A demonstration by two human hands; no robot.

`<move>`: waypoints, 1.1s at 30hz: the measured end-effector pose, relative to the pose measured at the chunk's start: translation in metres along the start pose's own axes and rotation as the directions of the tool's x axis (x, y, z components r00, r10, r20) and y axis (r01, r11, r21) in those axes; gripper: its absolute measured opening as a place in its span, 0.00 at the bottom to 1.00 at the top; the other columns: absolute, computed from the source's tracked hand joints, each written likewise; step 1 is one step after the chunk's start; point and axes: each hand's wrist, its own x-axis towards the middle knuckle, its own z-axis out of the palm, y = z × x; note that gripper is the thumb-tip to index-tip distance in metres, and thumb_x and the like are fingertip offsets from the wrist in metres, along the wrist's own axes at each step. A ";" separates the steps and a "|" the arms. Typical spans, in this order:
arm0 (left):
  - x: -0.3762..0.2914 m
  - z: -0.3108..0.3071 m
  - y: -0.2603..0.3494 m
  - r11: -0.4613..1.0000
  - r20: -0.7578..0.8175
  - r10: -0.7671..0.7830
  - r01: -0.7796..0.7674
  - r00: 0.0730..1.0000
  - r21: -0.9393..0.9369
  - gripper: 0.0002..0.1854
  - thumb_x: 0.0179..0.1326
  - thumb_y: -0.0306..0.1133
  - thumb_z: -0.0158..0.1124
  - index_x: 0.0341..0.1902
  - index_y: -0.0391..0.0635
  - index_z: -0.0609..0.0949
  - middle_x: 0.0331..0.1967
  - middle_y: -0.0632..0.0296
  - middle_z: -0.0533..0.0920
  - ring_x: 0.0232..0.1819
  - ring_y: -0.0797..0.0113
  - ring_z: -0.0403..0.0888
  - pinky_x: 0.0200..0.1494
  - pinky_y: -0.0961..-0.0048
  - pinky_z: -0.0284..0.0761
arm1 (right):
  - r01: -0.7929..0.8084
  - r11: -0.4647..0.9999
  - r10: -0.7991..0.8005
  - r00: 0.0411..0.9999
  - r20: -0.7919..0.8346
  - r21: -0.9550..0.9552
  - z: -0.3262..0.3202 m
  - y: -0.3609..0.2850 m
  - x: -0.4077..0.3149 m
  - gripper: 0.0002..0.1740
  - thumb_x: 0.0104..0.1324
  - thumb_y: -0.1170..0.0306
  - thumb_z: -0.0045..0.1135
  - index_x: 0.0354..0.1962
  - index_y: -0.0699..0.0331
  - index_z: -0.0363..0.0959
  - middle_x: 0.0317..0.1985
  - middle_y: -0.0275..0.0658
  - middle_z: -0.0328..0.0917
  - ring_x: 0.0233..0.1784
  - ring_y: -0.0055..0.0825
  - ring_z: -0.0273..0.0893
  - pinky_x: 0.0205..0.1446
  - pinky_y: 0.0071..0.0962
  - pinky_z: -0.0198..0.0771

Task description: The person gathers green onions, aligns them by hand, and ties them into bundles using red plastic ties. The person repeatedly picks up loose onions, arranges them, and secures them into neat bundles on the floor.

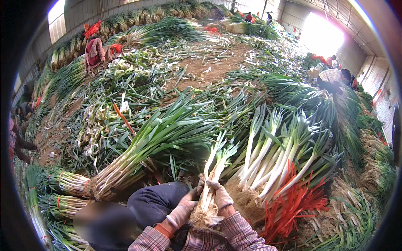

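Both my hands, in striped work gloves, hold a small handful of long green onions (211, 191) in front of my lap. My left hand (185, 205) grips the stalks from the left. On the other side, the fingers of my right hand (220, 195) close around the same white stems. Matted roots hang at the near end, and the green tops point away from me. Just right of my hands lies a pile of peeled, white-stemmed green onions (276, 163) with bushy roots. A large loose heap of green onions (125, 166) leans on the left, beyond my knee.
Red plastic strips (292, 204) lie beside the right pile. Banded onion bundles (67, 183) are stacked at left. Stripped leaves (141, 75) litter the dirt floor (213, 66). Other people sit at left (94, 53) and right (333, 78). A blurred patch (104, 222) hides something by my knee.
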 end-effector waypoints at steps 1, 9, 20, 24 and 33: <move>0.002 0.005 0.000 0.932 0.198 -0.091 0.154 0.976 -0.329 0.36 0.56 0.19 0.64 0.70 0.37 0.66 0.57 0.57 0.78 0.57 0.67 0.75 0.58 0.74 0.73 | 0.051 0.999 -0.051 0.997 0.054 -0.006 0.005 -0.001 -0.001 0.17 0.65 0.73 0.53 0.50 0.71 0.69 0.38 0.44 0.79 0.38 0.37 0.80 0.46 0.35 0.82; -0.056 0.022 0.076 0.962 0.099 -0.238 0.221 0.966 0.157 0.15 0.66 0.23 0.57 0.56 0.34 0.77 0.44 0.61 0.83 0.44 0.74 0.80 0.50 0.77 0.77 | 0.029 0.987 -0.053 0.986 0.155 0.157 0.014 -0.034 0.004 0.25 0.64 0.77 0.54 0.58 0.80 0.65 0.41 0.47 0.79 0.42 0.33 0.80 0.51 0.30 0.80; -0.261 -0.094 0.168 0.892 0.188 -0.324 0.233 0.927 0.388 0.09 0.51 0.24 0.68 0.36 0.34 0.84 0.35 0.60 0.86 0.41 0.70 0.82 0.48 0.72 0.76 | 0.074 0.935 -0.074 0.997 -0.011 0.346 0.037 -0.050 0.014 0.19 0.68 0.74 0.50 0.54 0.78 0.70 0.34 0.41 0.79 0.32 0.28 0.77 0.38 0.23 0.77; -0.296 -0.100 0.158 0.124 0.191 -0.292 -0.161 0.937 0.979 0.15 0.57 0.38 0.68 0.45 0.45 0.85 0.40 0.49 0.84 0.41 0.52 0.83 0.48 0.64 0.79 | 0.048 0.968 -0.083 0.988 0.133 0.248 0.047 -0.038 0.022 0.11 0.70 0.70 0.48 0.41 0.69 0.76 0.33 0.38 0.81 0.36 0.28 0.80 0.43 0.24 0.79; -0.133 -0.037 0.147 0.695 -0.168 0.130 0.031 0.977 0.718 0.37 0.70 0.57 0.53 0.67 0.34 0.70 0.53 0.52 0.81 0.52 0.69 0.82 0.52 0.70 0.78 | -0.010 0.987 -0.016 0.987 -0.157 -0.163 0.026 0.029 0.034 0.12 0.64 0.76 0.53 0.45 0.72 0.74 0.35 0.41 0.80 0.37 0.36 0.81 0.45 0.33 0.81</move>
